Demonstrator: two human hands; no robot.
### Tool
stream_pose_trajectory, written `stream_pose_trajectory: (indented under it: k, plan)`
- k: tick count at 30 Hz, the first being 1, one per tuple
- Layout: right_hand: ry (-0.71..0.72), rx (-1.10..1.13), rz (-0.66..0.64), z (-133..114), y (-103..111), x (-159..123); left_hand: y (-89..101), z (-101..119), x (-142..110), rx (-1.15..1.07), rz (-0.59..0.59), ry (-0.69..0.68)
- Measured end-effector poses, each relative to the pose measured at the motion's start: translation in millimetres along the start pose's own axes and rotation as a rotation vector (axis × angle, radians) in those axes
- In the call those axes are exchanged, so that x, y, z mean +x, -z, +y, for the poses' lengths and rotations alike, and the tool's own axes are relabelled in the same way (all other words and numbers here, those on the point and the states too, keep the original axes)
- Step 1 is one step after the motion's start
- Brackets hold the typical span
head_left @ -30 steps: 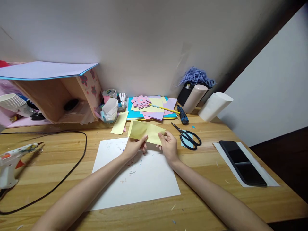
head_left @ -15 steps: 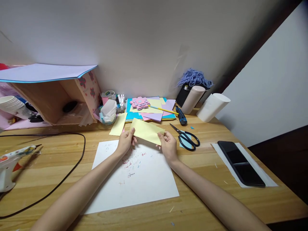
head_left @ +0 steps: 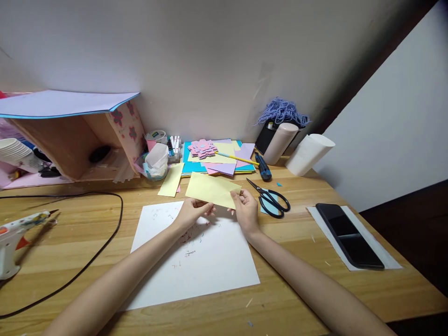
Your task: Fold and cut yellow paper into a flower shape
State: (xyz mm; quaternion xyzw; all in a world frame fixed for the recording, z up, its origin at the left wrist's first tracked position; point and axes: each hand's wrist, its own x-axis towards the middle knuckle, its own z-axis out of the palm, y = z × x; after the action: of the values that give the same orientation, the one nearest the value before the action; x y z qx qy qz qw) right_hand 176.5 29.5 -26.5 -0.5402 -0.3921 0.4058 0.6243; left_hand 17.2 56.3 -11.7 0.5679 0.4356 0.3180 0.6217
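A pale yellow sheet of paper is held up and tilted over the white sheet, which is marked with coloured smudges. My right hand pinches its right end, thumb in front and fingers behind. At the paper's lower edge, left of the middle, my left hand is closed, thumb and fingertips together on that edge. Another yellow strip lies behind my left hand. Black-handled scissors rest on a small blue paper piece, just right of my right hand.
Behind are a paper stack, a layered pink flower, a yellow pencil and a utility knife. A glue gun and black cable lie left, below a box. A phone lies right.
My left hand has slid from the yellow paper's left end down and right along its lower edge. The right hand keeps its pinch, and the paper's left end is now uncovered.
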Motion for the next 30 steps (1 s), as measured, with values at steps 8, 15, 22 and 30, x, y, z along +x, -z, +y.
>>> stream_pose_trajectory:
  k: [8, 15, 22, 30]
  plan:
    - [0.044, -0.029, -0.034, -1.9, -1.7, -6.1, 7.9, -2.2, 6.8, 0.133, 0.174, -0.008]
    - [0.016, -0.036, -0.016, -1.9, -1.5, -5.4, 24.7, -4.6, 16.2, 0.123, 0.207, -0.075]
    - [0.009, -0.011, 0.02, -1.4, 3.0, 0.8, 40.2, -6.4, 23.7, 0.128, 0.293, -0.162]
    - [0.028, 0.003, 0.067, -2.8, 11.6, 8.2, 51.7, -5.1, 27.5, -0.042, 0.336, -0.13]
